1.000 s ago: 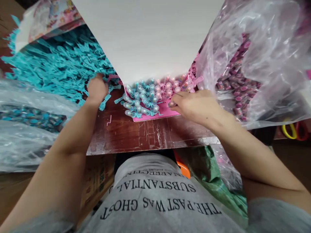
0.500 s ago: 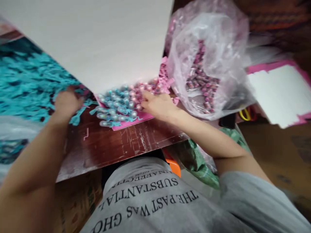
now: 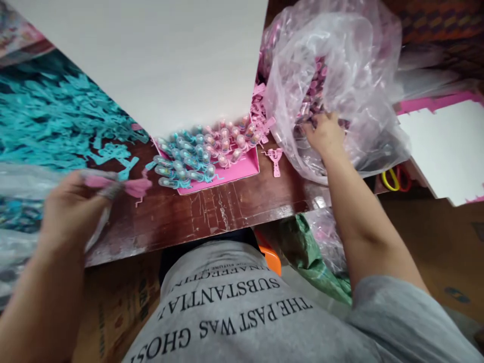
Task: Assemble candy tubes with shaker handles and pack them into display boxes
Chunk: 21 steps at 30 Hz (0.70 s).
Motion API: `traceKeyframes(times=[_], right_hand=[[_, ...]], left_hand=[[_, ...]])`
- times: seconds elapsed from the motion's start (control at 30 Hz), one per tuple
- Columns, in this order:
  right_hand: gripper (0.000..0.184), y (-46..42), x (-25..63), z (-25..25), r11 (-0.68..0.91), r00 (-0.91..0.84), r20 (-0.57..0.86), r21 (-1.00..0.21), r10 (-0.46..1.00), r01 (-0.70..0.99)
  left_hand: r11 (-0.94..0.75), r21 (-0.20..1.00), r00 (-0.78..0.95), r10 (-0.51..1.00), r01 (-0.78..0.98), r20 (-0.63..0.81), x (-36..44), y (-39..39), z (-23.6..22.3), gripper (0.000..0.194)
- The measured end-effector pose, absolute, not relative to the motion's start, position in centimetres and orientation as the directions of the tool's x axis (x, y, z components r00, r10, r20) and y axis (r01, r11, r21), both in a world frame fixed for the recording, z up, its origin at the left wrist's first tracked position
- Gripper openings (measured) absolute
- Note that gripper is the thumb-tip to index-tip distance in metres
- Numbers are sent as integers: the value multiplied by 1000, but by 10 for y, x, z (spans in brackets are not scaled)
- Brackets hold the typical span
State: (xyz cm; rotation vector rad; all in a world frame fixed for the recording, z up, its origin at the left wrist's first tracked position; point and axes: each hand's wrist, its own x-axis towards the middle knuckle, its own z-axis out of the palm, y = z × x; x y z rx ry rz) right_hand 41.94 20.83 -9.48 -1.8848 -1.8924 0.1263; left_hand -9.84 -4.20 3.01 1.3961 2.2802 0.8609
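My left hand [image 3: 70, 206], at the left of the table, is closed on a pink plastic piece [image 3: 138, 186] that juts out to the right of the fingers. My right hand [image 3: 325, 132] reaches into a clear plastic bag [image 3: 355, 85], its fingers apart over small pink capsules [image 3: 315, 91]. Whether it touches one I cannot tell. Between the hands, a pink box [image 3: 242, 169] holds rows of clear-topped capsules, teal ones [image 3: 185, 156] at left and pink ones [image 3: 230, 138] at right. One Y-shaped pink piece [image 3: 276, 162] lies beside the box.
A white raised panel [image 3: 170, 60] stands behind the box. Teal plastic pieces [image 3: 56, 116] are heaped at left, above a clear bag [image 3: 18, 186] of dark teal items. Yellow-handled scissors [image 3: 390, 179] and a white-and-pink board [image 3: 442, 146] are at right.
My right hand has left the capsules in the box and moved right into the bag. My left hand has come back from the teal heap, bringing a pink piece.
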Motion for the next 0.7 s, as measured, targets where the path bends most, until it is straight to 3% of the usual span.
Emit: traceKeyframes(times=[0.07,0.13,0.23,0.33,0.4,0.43,0.53,0.7], right_hand=[[47,220,428,-118,-20,101,176,-411,979,912],[43,221,433,-130,23,84,198,-484,977,875],[35,203,433,-121,142,49,321,-544,946,827],[35,156,414,-89,197,28,367,-560,930,805],[32,111,388,-68,315,-105,354,-613,929,724],[29,87,373,-60,412,-272,310,-652,911,636],[22,29,326,-53,580,-637,256,-725,727,372],[29,6,297,-63,577,-722,199,-750,663,323]], left_hand=[[295,772,-391,918,563,-66,-74,-59,-7,23],[297,829,-251,948,474,-196,-51,-74,-40,26],[347,759,-145,935,551,-323,-32,-94,-66,24],[263,654,-71,950,710,-304,-28,-103,-67,13],[178,705,66,950,687,-304,-22,-101,-59,7],[166,755,142,935,634,-325,-17,-98,-55,9],[241,871,306,868,428,-390,8,-82,-43,20],[358,905,278,867,229,-413,44,-56,-39,18]])
